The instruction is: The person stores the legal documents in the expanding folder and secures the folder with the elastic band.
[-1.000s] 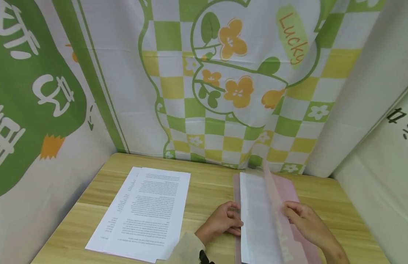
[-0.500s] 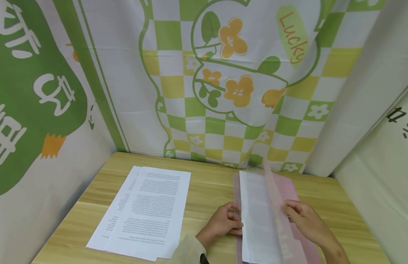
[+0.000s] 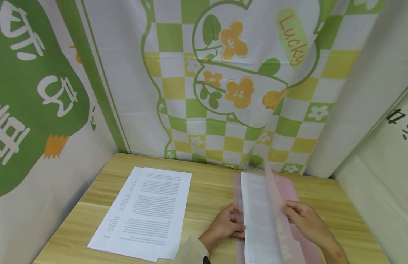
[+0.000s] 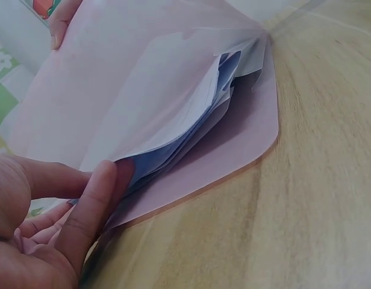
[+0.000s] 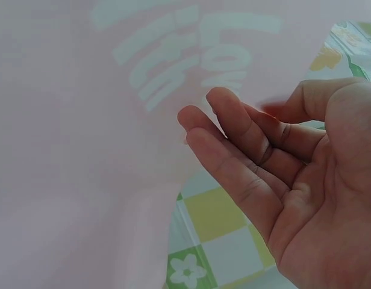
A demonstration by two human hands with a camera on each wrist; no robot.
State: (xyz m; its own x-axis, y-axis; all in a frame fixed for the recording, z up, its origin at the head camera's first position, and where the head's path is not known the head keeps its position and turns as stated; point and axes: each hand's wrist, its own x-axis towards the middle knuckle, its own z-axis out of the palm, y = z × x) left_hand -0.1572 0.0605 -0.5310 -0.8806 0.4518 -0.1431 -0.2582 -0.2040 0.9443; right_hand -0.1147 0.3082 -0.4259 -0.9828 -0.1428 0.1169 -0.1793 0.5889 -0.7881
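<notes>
A translucent pink folder lies opened on the right side of the table. Its raised cover, printed with pale letters, is held up by my right hand, whose thumb and index finger pinch the edge. White sheets fill the folder, partly under a clear layer. At their left edge, my left hand pinches the sheets between thumb and fingers. The left wrist view shows the stack bulging up off the lower pink cover, a fingertip beneath its edge. In the right wrist view, the cover hides much of the scene.
Another pile of printed pages lies on the left half of the wooden table, the sheets slightly fanned. Behind the table hangs a green-and-yellow checked curtain. White fabric borders the right side.
My left hand has shifted slightly right, and the sheets' left edge has moved right with it. The right hand stays on the raised cover.
</notes>
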